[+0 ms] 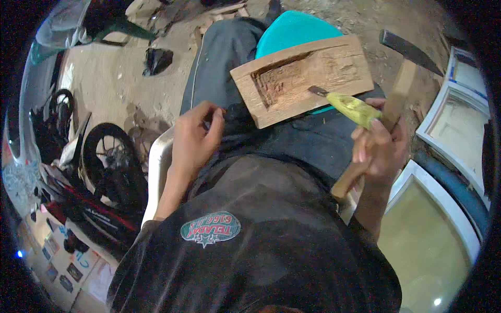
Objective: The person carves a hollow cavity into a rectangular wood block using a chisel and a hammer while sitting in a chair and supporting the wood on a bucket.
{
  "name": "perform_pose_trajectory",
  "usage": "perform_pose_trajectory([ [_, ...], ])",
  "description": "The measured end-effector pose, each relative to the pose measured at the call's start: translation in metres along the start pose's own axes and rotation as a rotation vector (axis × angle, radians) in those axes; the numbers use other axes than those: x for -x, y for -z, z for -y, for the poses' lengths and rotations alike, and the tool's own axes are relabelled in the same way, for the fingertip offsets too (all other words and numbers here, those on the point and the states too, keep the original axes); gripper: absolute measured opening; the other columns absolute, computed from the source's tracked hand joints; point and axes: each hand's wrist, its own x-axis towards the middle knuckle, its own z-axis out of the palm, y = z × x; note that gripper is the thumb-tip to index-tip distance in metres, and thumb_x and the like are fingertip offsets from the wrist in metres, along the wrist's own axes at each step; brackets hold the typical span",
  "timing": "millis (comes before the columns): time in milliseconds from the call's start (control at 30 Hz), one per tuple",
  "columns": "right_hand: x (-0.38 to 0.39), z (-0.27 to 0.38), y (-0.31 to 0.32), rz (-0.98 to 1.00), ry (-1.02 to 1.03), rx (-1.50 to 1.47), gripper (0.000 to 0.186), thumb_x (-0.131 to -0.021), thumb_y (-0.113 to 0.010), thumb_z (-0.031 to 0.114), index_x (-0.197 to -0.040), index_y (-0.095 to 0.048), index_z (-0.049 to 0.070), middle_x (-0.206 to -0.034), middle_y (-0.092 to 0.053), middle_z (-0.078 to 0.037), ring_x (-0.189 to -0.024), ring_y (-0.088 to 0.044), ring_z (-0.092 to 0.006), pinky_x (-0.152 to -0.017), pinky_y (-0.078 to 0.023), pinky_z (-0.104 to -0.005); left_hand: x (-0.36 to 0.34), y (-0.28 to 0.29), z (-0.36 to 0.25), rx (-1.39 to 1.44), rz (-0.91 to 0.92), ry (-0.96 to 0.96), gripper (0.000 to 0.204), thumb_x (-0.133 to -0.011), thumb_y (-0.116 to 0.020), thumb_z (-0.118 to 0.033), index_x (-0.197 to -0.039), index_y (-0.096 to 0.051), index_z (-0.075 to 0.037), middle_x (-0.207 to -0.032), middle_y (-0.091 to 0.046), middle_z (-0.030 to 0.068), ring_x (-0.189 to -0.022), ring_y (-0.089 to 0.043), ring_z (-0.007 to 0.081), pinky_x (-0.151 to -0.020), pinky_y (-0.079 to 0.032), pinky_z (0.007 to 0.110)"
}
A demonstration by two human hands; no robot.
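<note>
Across my lap lies a pale wooden block (339, 68) with a rough rectangular hollow cut into its upper face. My right hand (377, 143), at the block's right end, grips two tools together. One is a chisel (350, 107) with a yellow-wrapped handle, its short dark blade pointing left over the block. The other is a hammer-like tool (401, 91) with a long wooden handle and a dark, tapering head. Left of the block, my left hand (198, 133) hovers near my thigh, fingers loosely curled and thumb apart, with nothing visible in it.
A turquoise rounded object (297, 31) sits under and behind the block. White-framed panels (449, 203) lean at the right. At the left stand a black wheel (112, 156) and red-and-black motorbike parts. A black scrap (157, 61) lies on the dirt floor. A pale chair arm (156, 172) is beside me.
</note>
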Motion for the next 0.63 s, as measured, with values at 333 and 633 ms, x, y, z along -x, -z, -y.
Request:
perform_pose_trajectory([
  [333, -0.007, -0.004, 0.003, 0.203, -0.048, -0.068, 0.035, -0.09, -0.056, 0.029, -0.113, -0.053, 0.002, -0.078, -0.068, -0.017, -0.035, -0.042, -0.0064, -0.035, -0.039, -0.0214, -0.093, -0.049, 0.002, -0.239, -0.145, -0.509, 0.039, -0.081, -0.067, -0.03, -0.103, -0.06, 0.001, -0.1, -0.063, 0.0229, -0.099, -0.058, 0.0396, -0.081, -0.046, 0.046],
  [633, -0.008, -0.011, 0.003, 0.169, 0.071, -0.103, 0.042, -0.091, -0.057, 0.037, -0.11, -0.052, 0.001, -0.079, -0.069, -0.016, -0.034, -0.042, -0.0058, -0.034, -0.038, -0.0191, -0.114, -0.053, -0.007, -0.337, 0.169, -0.363, 0.031, -0.081, -0.067, -0.029, -0.095, -0.063, -0.002, -0.089, -0.064, 0.026, -0.088, -0.062, 0.0401, -0.076, -0.049, 0.047],
])
